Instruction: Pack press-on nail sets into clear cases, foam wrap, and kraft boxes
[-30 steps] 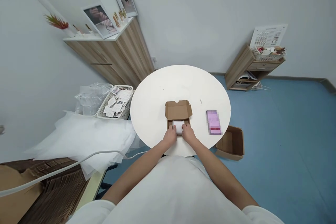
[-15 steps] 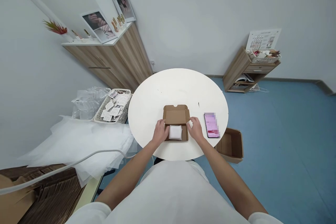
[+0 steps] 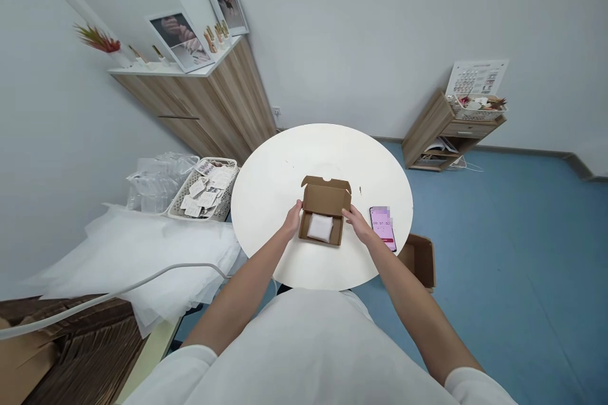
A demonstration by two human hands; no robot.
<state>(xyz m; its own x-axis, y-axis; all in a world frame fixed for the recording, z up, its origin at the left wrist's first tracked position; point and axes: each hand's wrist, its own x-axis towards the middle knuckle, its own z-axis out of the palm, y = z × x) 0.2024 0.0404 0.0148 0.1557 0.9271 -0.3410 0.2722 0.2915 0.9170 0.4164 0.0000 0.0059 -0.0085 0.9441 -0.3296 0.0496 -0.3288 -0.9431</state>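
Observation:
A small brown cardboard box is in front of me over the round white table, its lid raised at the far side and its front facing me. Inside lies a white wrapped packet, set toward the left of the box. My left hand grips the left side near the lid hinge, thumb up along the edge. On the opposite side, my right hand has its fingers closed at the lid's lower right corner. Whether the box is fully off the table I cannot tell.
A phone lies right of the box on the white table. Left of the table are a white basket of cards, clear plastic packaging and white foam sheets. An open carton stands on the floor at right.
The box has moved slightly away and to the right, now turned a little, with its lid more upright. Both hands have closed on its sides. The packet sits slightly askew.

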